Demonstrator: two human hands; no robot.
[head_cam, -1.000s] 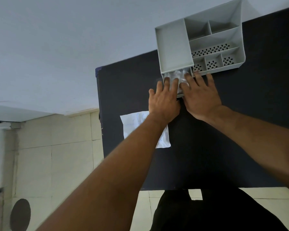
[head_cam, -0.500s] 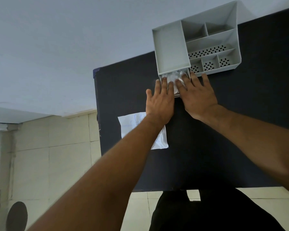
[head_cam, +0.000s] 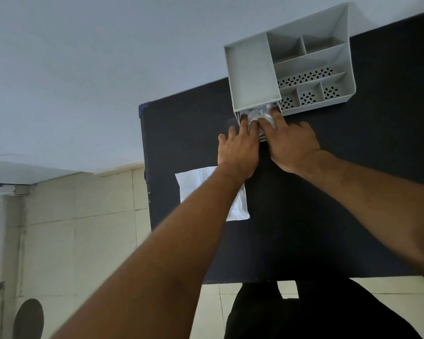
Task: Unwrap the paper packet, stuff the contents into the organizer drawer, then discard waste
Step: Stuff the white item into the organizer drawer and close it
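A grey plastic organizer [head_cam: 252, 69] stands at the far edge of the dark table [head_cam: 328, 216]. Its drawer is pulled out a little at the front, and a crinkled clear plastic bundle [head_cam: 257, 113] lies in it. My left hand [head_cam: 239, 149] and my right hand [head_cam: 291, 143] lie side by side at the drawer, palms down, fingertips pressing on the bundle. Much of the drawer front is hidden under my hands. A flat white paper wrapper [head_cam: 196, 184] lies on the table near its left edge, partly under my left forearm.
The organizer top has several open compartments [head_cam: 311, 94], some with perforated bottoms. The table's left edge [head_cam: 145, 167] drops to a tiled floor [head_cam: 83, 228]. A dark round object [head_cam: 28, 319] sits on the floor at lower left. A pale wall rises behind the table.
Both hands have pushed forward toward the organizer, and their fingertips now lie deeper over the plastic bundle in the drawer. Less of the bundle shows.
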